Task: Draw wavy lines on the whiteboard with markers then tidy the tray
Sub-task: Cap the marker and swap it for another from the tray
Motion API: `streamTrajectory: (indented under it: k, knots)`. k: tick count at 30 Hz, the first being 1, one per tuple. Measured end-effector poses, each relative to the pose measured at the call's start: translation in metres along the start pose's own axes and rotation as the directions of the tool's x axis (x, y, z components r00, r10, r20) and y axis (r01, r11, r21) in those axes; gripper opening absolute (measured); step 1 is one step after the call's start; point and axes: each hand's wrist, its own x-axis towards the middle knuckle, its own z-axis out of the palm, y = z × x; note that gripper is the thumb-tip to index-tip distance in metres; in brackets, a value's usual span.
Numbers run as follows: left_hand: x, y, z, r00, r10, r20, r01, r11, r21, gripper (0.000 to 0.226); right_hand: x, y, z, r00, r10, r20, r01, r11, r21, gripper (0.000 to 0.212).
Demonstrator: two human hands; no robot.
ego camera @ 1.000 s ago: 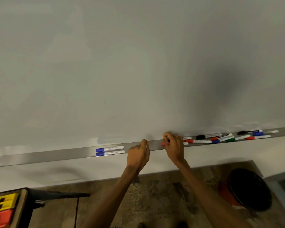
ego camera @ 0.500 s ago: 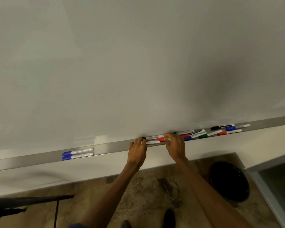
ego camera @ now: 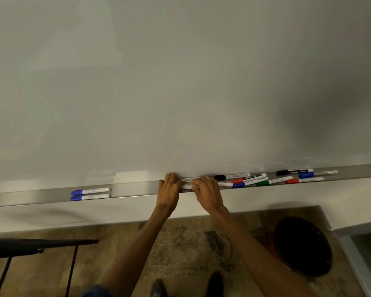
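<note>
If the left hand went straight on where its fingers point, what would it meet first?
Probably the whiteboard itself: the left hand reaches up across the tray, fingertips near the board's lower edge. Depth is unclear.

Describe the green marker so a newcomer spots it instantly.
A metal tray runs along the bottom of the whiteboard. Right of the right hand, among scattered markers, lies the green marker: the only green cap, between a blue marker and a red marker.

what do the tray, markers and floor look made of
The tray: likely brushed metal, perhaps aluminium; flat grey with a soft sheen. The markers: probably plastic; smooth white barrels, glossy coloured caps. The floor: looks like wood planks, matt, worn and blotched dark in places.
</note>
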Motion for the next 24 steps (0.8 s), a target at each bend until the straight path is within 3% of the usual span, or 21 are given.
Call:
streamTrajectory:
  k: [7,10,12,15,19,24]
  knots:
    - [-0.005,0.008,-0.014,0.995,0.098,0.015,-0.098,0.995,-0.002,0.032,-0.001,-0.009,0.002,0.993,-0.103,0.052,0.107,0.991,-0.077,0.03]
    - [-0.002,0.003,-0.027,0.989,0.147,0.035,-0.143,0.985,-0.099,0.026,0.001,-0.013,-0.01,0.988,-0.154,0.032,0.157,0.98,-0.12,0.032]
    - [-0.001,-0.003,-0.039,0.987,0.158,0.036,-0.149,0.974,-0.173,0.024,0.0,-0.009,-0.019,0.983,-0.185,-0.009,0.183,0.978,-0.096,0.022]
    - [-0.004,-0.016,-0.056,0.98,0.168,0.102,-0.144,0.966,-0.213,0.03,-0.008,0.002,-0.034,0.982,-0.181,-0.045,0.181,0.983,-0.019,0.029]
    - [-0.008,-0.02,-0.067,0.959,0.21,0.188,-0.162,0.957,-0.241,0.03,-0.012,0.0,-0.046,0.985,-0.159,0.071,0.164,0.984,-0.068,0.031]
    - [-0.007,-0.006,-0.074,0.95,0.256,0.179,-0.213,0.95,-0.226,0.029,-0.002,-0.036,-0.061,0.971,-0.177,0.163,0.189,0.98,-0.057,0.032]
